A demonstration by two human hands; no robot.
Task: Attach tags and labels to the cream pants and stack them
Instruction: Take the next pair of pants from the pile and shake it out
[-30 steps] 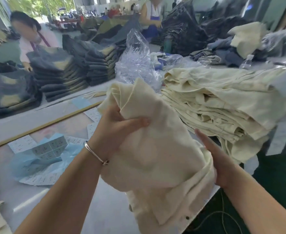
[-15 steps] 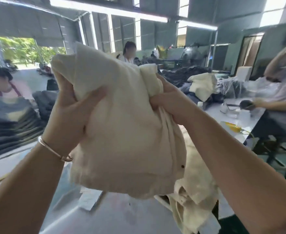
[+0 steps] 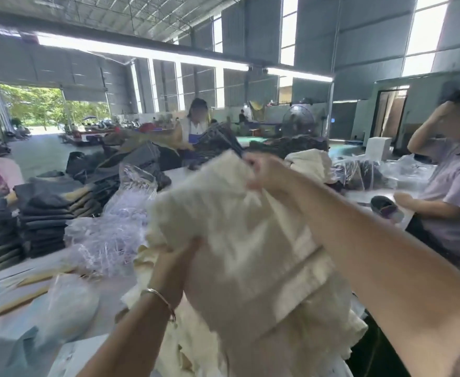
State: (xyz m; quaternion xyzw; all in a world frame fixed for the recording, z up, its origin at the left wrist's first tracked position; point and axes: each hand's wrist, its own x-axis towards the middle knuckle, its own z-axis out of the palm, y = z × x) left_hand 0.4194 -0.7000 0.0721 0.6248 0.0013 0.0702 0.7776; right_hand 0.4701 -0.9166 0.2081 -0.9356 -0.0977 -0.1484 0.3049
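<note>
The person holds a folded pair of cream pants [image 3: 239,240] up in the air above the near edge of the worktop [image 3: 11,330], between both hands. The right hand [image 3: 267,172] grips the top corner of the bundle, fingers curled over the fabric, though motion blur hides how each finger lies. The left hand [image 3: 174,262], a thin bracelet [image 3: 159,299] at its wrist, grips the lower left edge with the thumb on the near face; the remaining fingers are behind the cloth and cannot be seen. The long axis of the pants runs on a slant from the right hand, high and far, down toward the person's body, so the left hand is the nearer one and carries the lower part.

More cream fabric [image 3: 190,346] lies heaped directly beneath the held pair, at the worktop's near edge. To the left are crumpled clear plastic bags [image 3: 109,232] and stacks of dark jeans [image 3: 49,213]. No tag or label is visible on the held pair, so the attaching step looks not yet done.
</note>
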